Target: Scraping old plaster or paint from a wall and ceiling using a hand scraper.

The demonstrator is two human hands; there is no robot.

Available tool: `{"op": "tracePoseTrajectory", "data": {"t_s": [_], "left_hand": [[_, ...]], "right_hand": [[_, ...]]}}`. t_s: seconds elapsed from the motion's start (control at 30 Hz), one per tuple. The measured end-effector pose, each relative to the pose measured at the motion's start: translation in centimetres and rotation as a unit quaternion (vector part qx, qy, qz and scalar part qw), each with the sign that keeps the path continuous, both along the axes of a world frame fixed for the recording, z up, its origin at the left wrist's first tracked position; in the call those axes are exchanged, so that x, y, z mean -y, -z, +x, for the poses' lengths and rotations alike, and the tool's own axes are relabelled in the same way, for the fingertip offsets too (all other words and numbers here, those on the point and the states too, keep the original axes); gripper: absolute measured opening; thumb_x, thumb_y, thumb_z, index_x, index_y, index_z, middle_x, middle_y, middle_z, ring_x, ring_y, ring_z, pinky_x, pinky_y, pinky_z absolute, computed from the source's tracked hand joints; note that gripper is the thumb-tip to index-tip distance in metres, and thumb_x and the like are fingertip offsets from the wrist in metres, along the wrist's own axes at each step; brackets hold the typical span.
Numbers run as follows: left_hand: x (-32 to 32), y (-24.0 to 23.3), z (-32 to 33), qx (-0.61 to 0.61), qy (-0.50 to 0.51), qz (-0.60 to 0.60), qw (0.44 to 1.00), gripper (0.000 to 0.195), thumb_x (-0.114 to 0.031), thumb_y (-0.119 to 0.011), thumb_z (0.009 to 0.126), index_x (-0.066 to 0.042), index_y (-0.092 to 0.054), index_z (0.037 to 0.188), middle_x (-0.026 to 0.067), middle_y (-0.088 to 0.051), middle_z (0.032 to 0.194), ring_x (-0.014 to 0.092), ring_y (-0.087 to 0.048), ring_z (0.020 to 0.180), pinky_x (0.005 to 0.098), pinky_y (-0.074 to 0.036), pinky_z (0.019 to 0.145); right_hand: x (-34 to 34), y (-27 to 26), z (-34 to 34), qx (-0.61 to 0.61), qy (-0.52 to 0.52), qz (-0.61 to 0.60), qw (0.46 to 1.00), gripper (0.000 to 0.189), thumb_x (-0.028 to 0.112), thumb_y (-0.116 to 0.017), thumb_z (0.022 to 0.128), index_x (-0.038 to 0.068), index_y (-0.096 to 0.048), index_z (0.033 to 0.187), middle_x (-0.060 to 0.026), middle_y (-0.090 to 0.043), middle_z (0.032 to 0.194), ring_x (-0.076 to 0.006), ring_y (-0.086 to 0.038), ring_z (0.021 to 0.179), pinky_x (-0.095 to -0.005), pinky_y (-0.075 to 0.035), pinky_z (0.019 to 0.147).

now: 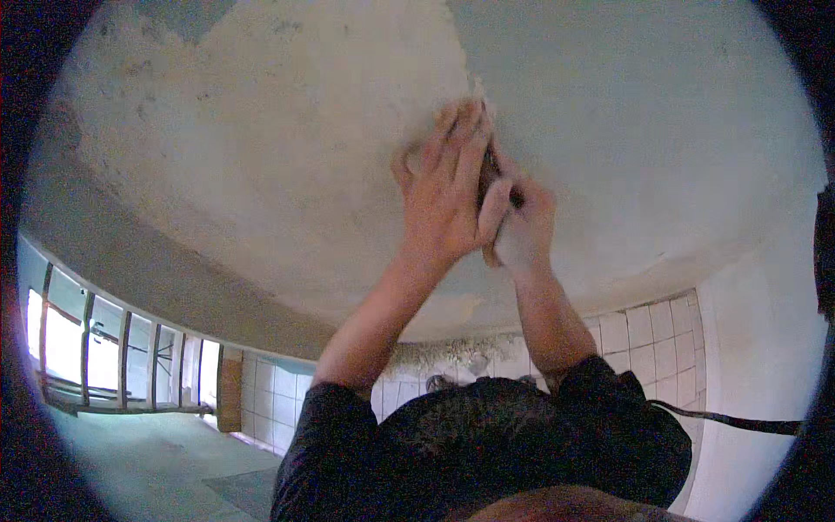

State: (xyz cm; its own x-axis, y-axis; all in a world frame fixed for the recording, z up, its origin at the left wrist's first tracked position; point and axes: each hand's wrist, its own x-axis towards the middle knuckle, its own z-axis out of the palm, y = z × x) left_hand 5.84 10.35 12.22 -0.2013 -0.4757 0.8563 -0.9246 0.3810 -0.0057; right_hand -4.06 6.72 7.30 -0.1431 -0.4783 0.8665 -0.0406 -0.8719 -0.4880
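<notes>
Both arms reach up to a plastered surface, where a rough beige area meets a smoother grey-blue area. My left hand lies with its back to the camera, its fingers stretched along the seam between the two. A dark hand tool, perhaps a scraper, shows as a narrow strip between the left fingers and thumb. On its other side, my right hand is closed around the tool's lower part. Blur and the hands hide most of the tool, so its exact kind stays unclear.
At the lower left stands a ladder-like frame before a bright window. White tiles line the wall below. A black cable or strap runs right from my dark shirt. Crumbly plaster edges the surface.
</notes>
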Motion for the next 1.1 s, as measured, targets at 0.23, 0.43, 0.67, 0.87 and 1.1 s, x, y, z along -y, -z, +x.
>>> {"op": "tracePoseTrajectory", "data": {"t_s": [0.23,0.43,0.67,0.87,1.1], "left_hand": [[-1.3,-0.1,0.1,0.017,-0.024,-0.001,1.0,0.052,-0.04,-0.051,0.083,-0.006,-0.051,0.123,0.0097,-0.046,0.139,0.027,-0.038,0.13,0.0493,-0.02,0.098],[-0.9,-1.5,0.3,0.017,-0.017,-0.036,0.999,0.051,-0.039,-0.052,0.083,-0.006,-0.051,0.122,0.0091,-0.046,0.138,0.025,-0.039,0.129,0.0481,-0.021,0.098],[-1.4,-1.4,0.2,0.01,-0.022,-0.059,0.998,0.05,-0.04,-0.054,0.081,-0.006,-0.053,0.118,0.0094,-0.05,0.134,0.026,-0.041,0.127,0.0484,-0.022,0.097],[-1.3,-1.2,-0.1,0.001,-0.006,-0.055,0.998,0.049,-0.04,-0.055,0.08,-0.006,-0.055,0.116,0.01,-0.052,0.131,0.025,-0.043,0.125,0.0485,-0.023,0.095],[-1.2,-1.7,-0.2,0.008,0.001,-0.062,0.998,0.045,-0.039,-0.056,0.081,-0.008,-0.056,0.114,0.0089,-0.053,0.13,0.026,-0.043,0.125,0.0493,-0.025,0.094]], "right_hand": [[-3.7,-2.7,-0.9,0.009,-0.14,0.278,0.95,0.035,0.022,-0.058,0.091,0.007,-0.06,0.122,-0.0033,-0.059,0.06,-0.0101,-0.052,0.048,-0.0299,-0.045,0.05],[-2.1,-1.4,-0.2,0.003,-0.144,0.281,0.949,0.03,0.029,-0.059,0.089,0.003,-0.067,0.102,-0.0053,-0.058,0.06,-0.011,-0.052,0.05,-0.031,-0.042,0.048],[-4.0,-3.2,-1.2,0.016,-0.172,0.342,0.924,0.023,0.024,-0.06,0.089,0.002,-0.066,0.082,-0.0038,-0.06,0.063,-0.0109,-0.054,0.056,-0.0299,-0.044,0.052],[-2.4,-1.0,0.0,0.059,-0.145,0.274,0.949,0.023,0.022,-0.058,0.09,0.002,-0.065,0.083,-0.0024,-0.061,0.067,-0.0107,-0.053,0.059,-0.0293,-0.044,0.055],[-3.8,-2.6,-0.5,0.062,-0.146,0.326,0.932,0.022,0.022,-0.06,0.089,0.001,-0.066,0.085,-0.0033,-0.063,0.07,-0.012,-0.054,0.064,-0.0301,-0.046,0.06]]}}
